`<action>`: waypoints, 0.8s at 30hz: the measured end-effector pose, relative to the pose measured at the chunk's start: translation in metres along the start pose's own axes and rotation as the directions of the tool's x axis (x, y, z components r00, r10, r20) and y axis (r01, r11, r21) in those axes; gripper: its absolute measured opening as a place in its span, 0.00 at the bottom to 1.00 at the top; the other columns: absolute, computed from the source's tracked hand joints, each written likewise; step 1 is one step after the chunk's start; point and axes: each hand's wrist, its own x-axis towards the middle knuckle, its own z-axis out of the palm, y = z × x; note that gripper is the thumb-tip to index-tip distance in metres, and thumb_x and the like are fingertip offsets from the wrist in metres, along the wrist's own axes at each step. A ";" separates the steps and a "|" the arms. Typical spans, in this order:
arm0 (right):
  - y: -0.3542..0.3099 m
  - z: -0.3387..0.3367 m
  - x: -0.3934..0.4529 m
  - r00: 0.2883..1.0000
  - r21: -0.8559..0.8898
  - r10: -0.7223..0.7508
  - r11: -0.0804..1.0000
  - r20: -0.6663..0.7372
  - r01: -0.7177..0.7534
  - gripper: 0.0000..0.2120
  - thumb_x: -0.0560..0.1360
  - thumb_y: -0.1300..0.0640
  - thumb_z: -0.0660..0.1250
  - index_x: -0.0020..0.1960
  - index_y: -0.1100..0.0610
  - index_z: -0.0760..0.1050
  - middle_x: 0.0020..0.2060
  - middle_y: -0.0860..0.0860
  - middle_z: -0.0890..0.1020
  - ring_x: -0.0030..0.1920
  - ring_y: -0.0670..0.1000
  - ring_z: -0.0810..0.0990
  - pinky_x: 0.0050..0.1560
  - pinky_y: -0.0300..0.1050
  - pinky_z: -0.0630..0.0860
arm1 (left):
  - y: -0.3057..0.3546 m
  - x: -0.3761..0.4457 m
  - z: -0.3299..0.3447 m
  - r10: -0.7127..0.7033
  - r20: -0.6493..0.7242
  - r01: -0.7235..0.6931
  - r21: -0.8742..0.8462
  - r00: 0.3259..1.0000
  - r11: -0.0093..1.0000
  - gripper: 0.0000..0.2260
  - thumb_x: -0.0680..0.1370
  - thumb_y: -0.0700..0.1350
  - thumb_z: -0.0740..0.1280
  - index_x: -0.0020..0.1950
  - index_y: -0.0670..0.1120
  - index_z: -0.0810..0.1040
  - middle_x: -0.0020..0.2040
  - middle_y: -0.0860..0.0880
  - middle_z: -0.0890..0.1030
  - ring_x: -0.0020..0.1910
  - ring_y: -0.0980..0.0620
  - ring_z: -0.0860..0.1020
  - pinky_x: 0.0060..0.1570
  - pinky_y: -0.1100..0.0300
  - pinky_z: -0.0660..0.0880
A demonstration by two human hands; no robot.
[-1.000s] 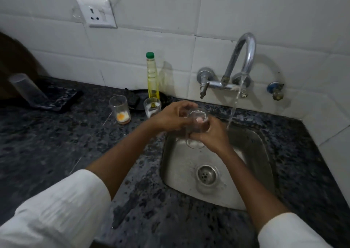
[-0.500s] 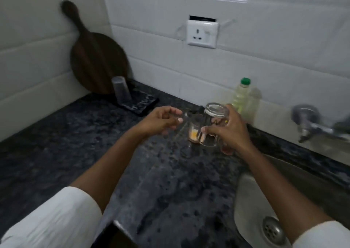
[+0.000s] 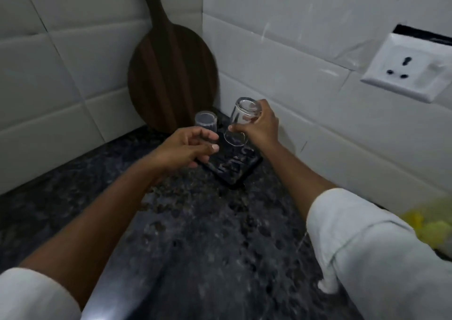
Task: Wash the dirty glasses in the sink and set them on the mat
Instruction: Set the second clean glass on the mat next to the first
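Observation:
My right hand (image 3: pixel 260 125) grips a clear glass (image 3: pixel 241 121) upside down and tilted, its rim just above the dark mat (image 3: pixel 234 166) in the counter's corner. A second clear glass (image 3: pixel 206 121) stands upside down at the mat's far left end. My left hand (image 3: pixel 188 148) hovers over the mat's near left edge with fingers loosely curled and nothing in them. It hides the lower part of the standing glass. The sink is out of view.
A round dark wooden board (image 3: pixel 171 80) leans in the tiled corner behind the mat. A white wall socket (image 3: pixel 406 71) sits on the right wall. Something yellow and blurred (image 3: pixel 430 221) lies at the right edge. Speckled black counter (image 3: pixel 195 234) stretches toward me.
My view swung left from the sink to the corner. My right hand carried the washed glass from the sink over to the mat, turned upside down. My left hand let go and followed.

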 end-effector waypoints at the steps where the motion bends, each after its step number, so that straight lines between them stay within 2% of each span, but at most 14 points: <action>1: 0.003 0.012 0.010 1.000 -0.020 -0.008 1.000 -0.001 0.008 0.33 0.49 0.48 0.84 0.48 0.52 0.72 0.44 0.49 0.83 0.44 0.53 0.82 0.45 0.49 0.80 | -0.004 0.007 -0.005 0.002 0.004 -0.002 0.004 1.000 1.000 0.08 0.77 0.47 0.72 0.55 0.55 0.79 0.51 0.49 0.86 0.45 0.55 0.82 0.44 0.57 0.76; 4: 0.014 0.041 0.033 0.999 -0.071 -0.037 0.997 0.020 0.039 0.32 0.50 0.50 0.83 0.48 0.53 0.72 0.44 0.49 0.83 0.44 0.53 0.82 0.44 0.47 0.79 | -0.012 0.022 -0.013 0.000 0.009 0.000 0.003 1.000 1.000 0.09 0.77 0.47 0.71 0.56 0.53 0.79 0.53 0.47 0.85 0.46 0.54 0.82 0.46 0.56 0.76; 8: 0.028 0.063 0.049 0.995 -0.139 -0.052 0.988 0.085 0.064 0.30 0.53 0.53 0.83 0.50 0.55 0.73 0.45 0.51 0.84 0.44 0.52 0.81 0.40 0.41 0.72 | -0.020 0.031 -0.018 -0.023 0.017 0.023 -0.006 1.000 1.000 0.10 0.77 0.47 0.71 0.58 0.54 0.79 0.52 0.51 0.86 0.47 0.54 0.82 0.49 0.54 0.77; 12: 0.035 0.072 0.055 0.988 -0.191 -0.036 0.979 0.149 0.064 0.28 0.56 0.51 0.81 0.51 0.54 0.73 0.46 0.52 0.84 0.45 0.53 0.81 0.41 0.41 0.71 | -0.024 0.035 -0.020 -0.029 0.021 0.029 -0.011 0.999 1.000 0.11 0.77 0.47 0.71 0.59 0.53 0.79 0.52 0.51 0.86 0.47 0.55 0.82 0.50 0.53 0.77; 15: 0.040 0.077 0.054 0.987 -0.186 -0.049 0.980 0.156 0.078 0.28 0.58 0.50 0.81 0.51 0.55 0.71 0.46 0.52 0.84 0.45 0.54 0.81 0.40 0.43 0.72 | -0.026 0.037 -0.019 -0.027 0.017 0.027 -0.010 0.999 1.000 0.11 0.77 0.47 0.71 0.59 0.53 0.79 0.52 0.51 0.86 0.46 0.56 0.82 0.48 0.55 0.77; 18: 0.040 0.075 0.049 0.980 -0.195 -0.025 0.979 0.196 0.064 0.32 0.58 0.49 0.81 0.55 0.54 0.69 0.49 0.53 0.83 0.48 0.54 0.82 0.46 0.49 0.79 | -0.025 0.035 -0.014 -0.026 0.022 0.026 -0.002 0.999 1.000 0.11 0.77 0.47 0.71 0.59 0.53 0.79 0.52 0.51 0.86 0.46 0.56 0.82 0.46 0.57 0.77; 20: 0.039 0.066 0.046 0.976 -0.189 0.015 0.982 0.219 0.027 0.36 0.58 0.53 0.81 0.60 0.55 0.68 0.51 0.53 0.82 0.50 0.54 0.81 0.51 0.50 0.79 | -0.022 0.032 -0.010 -0.024 0.023 0.024 0.003 0.999 1.000 0.11 0.77 0.48 0.71 0.59 0.53 0.79 0.52 0.52 0.86 0.47 0.56 0.83 0.46 0.57 0.77; 22: 0.036 0.048 0.038 0.977 -0.138 0.080 0.989 0.199 -0.053 0.35 0.62 0.57 0.80 0.64 0.56 0.67 0.51 0.52 0.79 0.49 0.52 0.78 0.47 0.44 0.78 | -0.017 0.028 -0.005 -0.026 0.022 0.026 0.004 0.999 1.000 0.11 0.77 0.48 0.71 0.59 0.54 0.79 0.52 0.52 0.86 0.48 0.55 0.83 0.45 0.57 0.76; 24: 0.031 0.024 0.023 0.981 -0.064 0.123 0.991 0.152 -0.114 0.29 0.65 0.59 0.78 0.62 0.57 0.69 0.49 0.52 0.78 0.45 0.50 0.78 0.35 0.37 0.75 | -0.011 0.023 0.005 -0.027 0.015 0.028 -0.009 1.000 1.000 0.11 0.77 0.47 0.71 0.59 0.53 0.79 0.52 0.52 0.85 0.47 0.54 0.82 0.45 0.58 0.75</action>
